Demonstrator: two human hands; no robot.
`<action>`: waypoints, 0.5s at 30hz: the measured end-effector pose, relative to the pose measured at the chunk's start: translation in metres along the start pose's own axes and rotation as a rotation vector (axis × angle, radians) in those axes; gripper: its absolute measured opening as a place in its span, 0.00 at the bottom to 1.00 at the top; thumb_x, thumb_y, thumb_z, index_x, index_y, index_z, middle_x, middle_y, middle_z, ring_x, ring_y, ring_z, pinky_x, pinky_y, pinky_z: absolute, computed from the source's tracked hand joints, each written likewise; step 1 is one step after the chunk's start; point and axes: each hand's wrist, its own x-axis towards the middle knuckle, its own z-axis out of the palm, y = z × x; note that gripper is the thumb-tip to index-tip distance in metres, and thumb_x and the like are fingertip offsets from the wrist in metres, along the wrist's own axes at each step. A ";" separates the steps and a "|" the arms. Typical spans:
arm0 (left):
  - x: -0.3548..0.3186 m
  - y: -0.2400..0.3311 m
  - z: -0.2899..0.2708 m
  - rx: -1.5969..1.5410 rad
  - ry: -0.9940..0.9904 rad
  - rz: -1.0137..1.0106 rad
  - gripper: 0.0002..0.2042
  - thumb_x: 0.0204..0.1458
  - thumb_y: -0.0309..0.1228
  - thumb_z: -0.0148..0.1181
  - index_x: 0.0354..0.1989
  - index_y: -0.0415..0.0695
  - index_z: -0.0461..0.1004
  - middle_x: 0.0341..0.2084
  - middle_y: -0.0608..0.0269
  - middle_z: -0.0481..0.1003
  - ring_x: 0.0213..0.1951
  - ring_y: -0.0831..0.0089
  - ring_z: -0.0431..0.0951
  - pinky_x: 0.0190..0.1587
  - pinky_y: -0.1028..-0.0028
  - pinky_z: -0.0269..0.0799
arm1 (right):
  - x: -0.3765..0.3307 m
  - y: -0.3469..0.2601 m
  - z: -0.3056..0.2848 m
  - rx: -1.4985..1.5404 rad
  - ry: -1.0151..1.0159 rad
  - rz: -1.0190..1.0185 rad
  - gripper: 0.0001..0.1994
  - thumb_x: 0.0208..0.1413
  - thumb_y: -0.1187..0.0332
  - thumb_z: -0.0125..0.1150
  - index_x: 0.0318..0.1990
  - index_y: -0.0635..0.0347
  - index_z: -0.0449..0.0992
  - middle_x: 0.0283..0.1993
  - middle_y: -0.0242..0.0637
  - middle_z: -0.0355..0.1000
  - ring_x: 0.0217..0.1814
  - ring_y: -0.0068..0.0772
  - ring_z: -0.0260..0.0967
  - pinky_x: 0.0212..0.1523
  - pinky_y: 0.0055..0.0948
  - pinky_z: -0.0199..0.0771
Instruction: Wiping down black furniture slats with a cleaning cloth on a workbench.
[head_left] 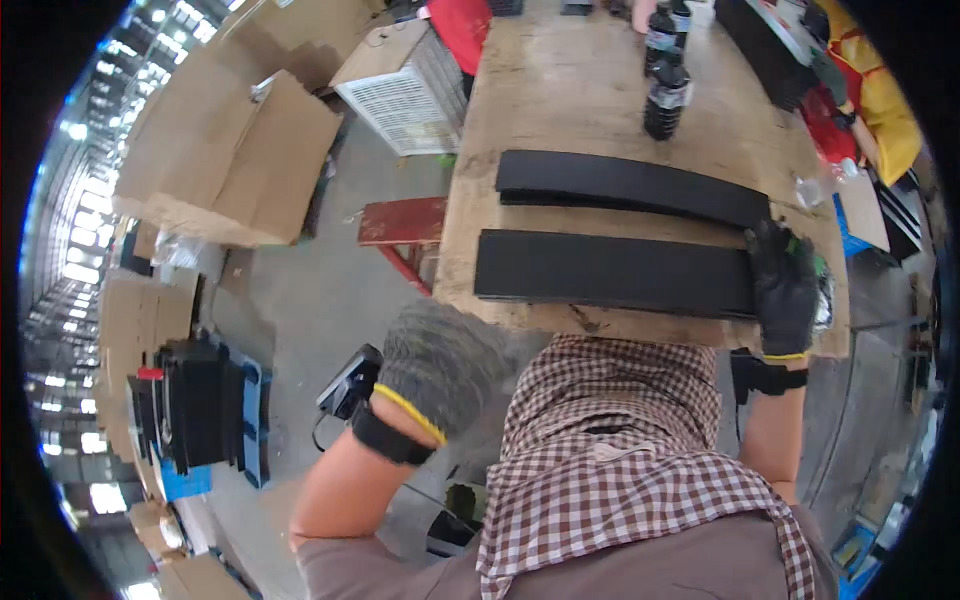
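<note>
Two stacks of long flat black strips lie side by side across the wooden table. The near stack (615, 270) is close to the table's front edge, and the far stack (635, 185) bows slightly. My right hand (785, 285), in a dark glove, rests at the right end of the near stack, its fingers stretched toward the far stack's end. Something green and silvery shows partly beside it. My left hand (440, 360), in a grey glove with a yellow cuff, is off the table's front left corner, smeared by motion, so its fingers cannot be made out.
Dark bottles (665, 100) stand farther back on the wooden table (570, 90). A red bench (402, 222) adjoins its left side. Beyond are a white crate (400, 100) and a large cardboard box (230, 170). A person in yellow (880, 110) is at the far right.
</note>
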 end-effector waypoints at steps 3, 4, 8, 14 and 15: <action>-0.028 0.019 -0.020 0.014 0.179 0.258 0.16 0.56 0.47 0.61 0.34 0.45 0.79 0.33 0.54 0.79 0.39 0.51 0.80 0.44 0.51 0.73 | 0.006 0.001 0.004 0.832 -0.068 0.272 0.16 0.72 0.62 0.55 0.51 0.68 0.78 0.54 0.53 0.79 0.63 0.58 0.73 0.71 0.65 0.67; -0.029 0.023 -0.026 0.024 0.218 0.347 0.16 0.56 0.46 0.62 0.34 0.44 0.79 0.32 0.54 0.79 0.39 0.50 0.79 0.44 0.51 0.72 | 0.005 -0.002 0.006 0.818 -0.048 0.257 0.15 0.72 0.61 0.55 0.52 0.66 0.78 0.53 0.52 0.80 0.62 0.58 0.74 0.70 0.64 0.68; -0.033 0.033 -0.032 -0.012 0.253 0.550 0.16 0.56 0.46 0.62 0.35 0.44 0.79 0.34 0.53 0.79 0.40 0.50 0.79 0.46 0.50 0.72 | 0.001 -0.014 0.024 0.824 -0.065 0.236 0.14 0.71 0.62 0.56 0.51 0.65 0.79 0.51 0.51 0.81 0.58 0.55 0.77 0.69 0.64 0.70; -0.025 0.041 -0.016 -0.120 0.215 0.693 0.17 0.56 0.47 0.62 0.38 0.43 0.78 0.36 0.52 0.78 0.43 0.49 0.78 0.49 0.50 0.71 | -0.001 -0.010 0.014 0.816 -0.026 0.297 0.15 0.71 0.62 0.56 0.49 0.67 0.80 0.52 0.54 0.80 0.63 0.57 0.74 0.72 0.64 0.66; -0.022 0.043 -0.015 -0.134 0.215 0.709 0.17 0.56 0.47 0.62 0.38 0.43 0.78 0.37 0.52 0.78 0.43 0.49 0.78 0.49 0.50 0.71 | -0.001 -0.010 0.011 0.773 -0.019 0.287 0.15 0.71 0.62 0.55 0.49 0.68 0.80 0.53 0.54 0.80 0.64 0.58 0.73 0.72 0.64 0.65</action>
